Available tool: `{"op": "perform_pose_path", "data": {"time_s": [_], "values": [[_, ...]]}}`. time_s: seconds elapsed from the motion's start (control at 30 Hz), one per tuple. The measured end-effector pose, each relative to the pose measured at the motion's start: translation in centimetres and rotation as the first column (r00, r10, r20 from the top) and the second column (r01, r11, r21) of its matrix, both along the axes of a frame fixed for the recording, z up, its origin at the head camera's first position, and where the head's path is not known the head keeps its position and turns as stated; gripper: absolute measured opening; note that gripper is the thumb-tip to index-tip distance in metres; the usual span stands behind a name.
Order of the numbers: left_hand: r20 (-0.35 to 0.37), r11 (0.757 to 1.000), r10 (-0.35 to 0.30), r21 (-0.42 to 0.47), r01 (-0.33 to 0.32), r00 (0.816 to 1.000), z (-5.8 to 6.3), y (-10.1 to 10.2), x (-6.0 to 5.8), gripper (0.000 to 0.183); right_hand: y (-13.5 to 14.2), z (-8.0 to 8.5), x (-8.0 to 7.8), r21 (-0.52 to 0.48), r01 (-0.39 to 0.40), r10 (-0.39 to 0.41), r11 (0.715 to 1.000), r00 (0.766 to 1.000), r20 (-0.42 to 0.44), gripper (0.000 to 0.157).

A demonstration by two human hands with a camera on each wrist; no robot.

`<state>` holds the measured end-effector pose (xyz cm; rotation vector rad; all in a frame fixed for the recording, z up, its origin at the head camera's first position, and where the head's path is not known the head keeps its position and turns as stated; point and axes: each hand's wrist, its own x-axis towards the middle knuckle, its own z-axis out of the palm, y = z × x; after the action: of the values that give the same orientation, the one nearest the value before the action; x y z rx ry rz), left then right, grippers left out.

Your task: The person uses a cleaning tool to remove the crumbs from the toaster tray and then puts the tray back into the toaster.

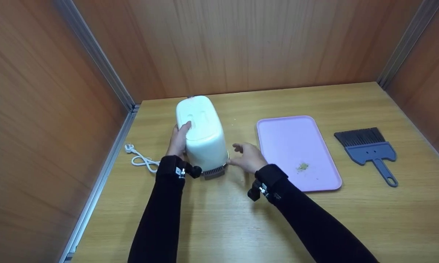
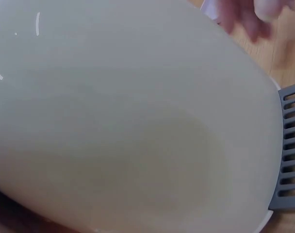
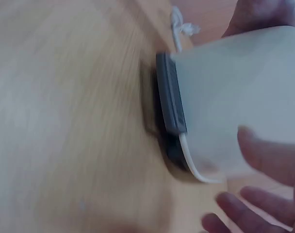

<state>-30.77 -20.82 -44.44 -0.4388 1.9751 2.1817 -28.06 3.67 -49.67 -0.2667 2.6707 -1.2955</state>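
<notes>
A white, rounded, toaster-like appliance (image 1: 204, 122) is near the table's back left, with a grey slotted piece (image 1: 214, 172) at the lower edge of its near end. My left hand (image 1: 178, 140) grips its left side, thumb over the upper face; the fingers underneath are hidden. Beside its near right corner is my right hand (image 1: 248, 157), fingers spread and holding nothing. In the right wrist view the right thumb (image 3: 276, 155) overlaps the white side (image 3: 235, 102); I cannot tell whether it touches. A dark shadow shows under the grey piece.
A white power cord with plug (image 1: 129, 148) lies to the left. On the right is a pink tray (image 1: 289, 135) with a small heap of greenish crumbs (image 1: 302, 167). Farther right lies a grey-blue hand brush (image 1: 371, 153). Wooden panels (image 1: 248, 44) enclose the table's back and sides.
</notes>
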Motion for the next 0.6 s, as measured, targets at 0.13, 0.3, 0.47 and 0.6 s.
{"op": "perform_pose_path", "data": {"time_s": [0.13,0.3,0.47,0.6], "values": [[0.002,1.000,-0.002,0.008,0.002,1.000,-0.1,0.1,-0.2,0.075,-0.1,0.0,0.0,0.127,-0.071,0.083,0.989,0.992,-0.098,0.117],[0.007,1.000,-0.002,-0.012,0.002,1.000,-0.1,0.1,-0.3,0.077,-1.6,-1.3,0.6,0.139,-0.129,0.151,0.982,0.975,-0.165,0.144],[-0.016,1.000,0.008,-0.026,-0.009,1.000,-0.1,0.0,-0.1,0.074,-3.3,-2.4,1.0,0.130,-0.113,0.145,0.985,0.949,-0.278,0.143],[-0.005,1.000,0.004,-0.018,-0.004,1.000,0.0,0.0,0.1,0.074,-4.1,-2.9,1.1,0.143,-0.052,0.098,0.988,0.936,-0.337,0.138]]}}
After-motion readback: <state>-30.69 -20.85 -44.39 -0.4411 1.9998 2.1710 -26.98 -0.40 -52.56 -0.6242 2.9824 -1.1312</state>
